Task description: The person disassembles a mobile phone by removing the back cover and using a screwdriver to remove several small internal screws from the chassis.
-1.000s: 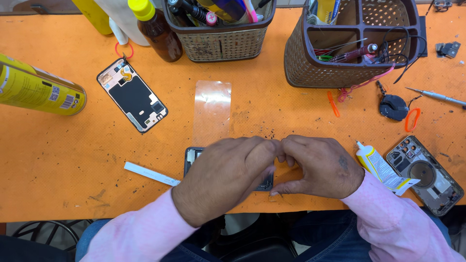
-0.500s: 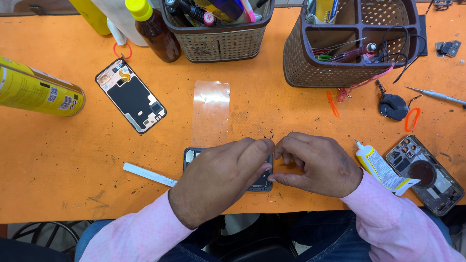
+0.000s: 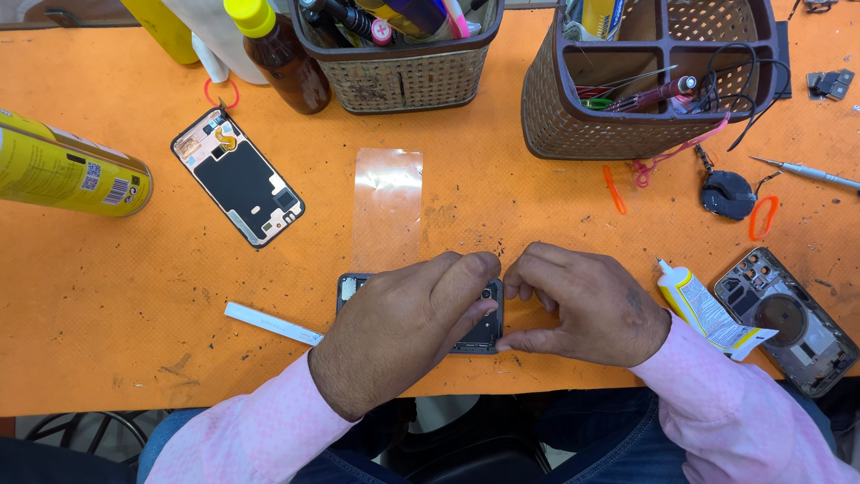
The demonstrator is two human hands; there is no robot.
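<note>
- Near the front edge of the orange table point(image 3: 107, 305), an opened phone body point(image 3: 479, 333) lies flat, mostly covered by the two hands.
- Left hand point(image 3: 403, 327) rests on top of the phone, fingers curled down over it and fingertips pressing at its right end.
- Right hand point(image 3: 582, 305) sits just beside it, fingers bent inward, thumb and forefinger pinching at the phone's right edge; the fingertips of both hands nearly meet.
- Clear film sheet point(image 3: 387, 202) lies just behind the hands.
- White flat strip point(image 3: 273, 324) lies left of the phone, close to the left wrist.
- Glue tube point(image 3: 708, 309) lies near the right wrist, with another open phone housing point(image 3: 788, 323) beside it.
- Detached screen panel point(image 3: 237, 177) lies face down to the left, near a yellow can point(image 3: 67, 170) on its side.
- Two woven baskets point(image 3: 403, 76) of tools stand at the back.
</note>
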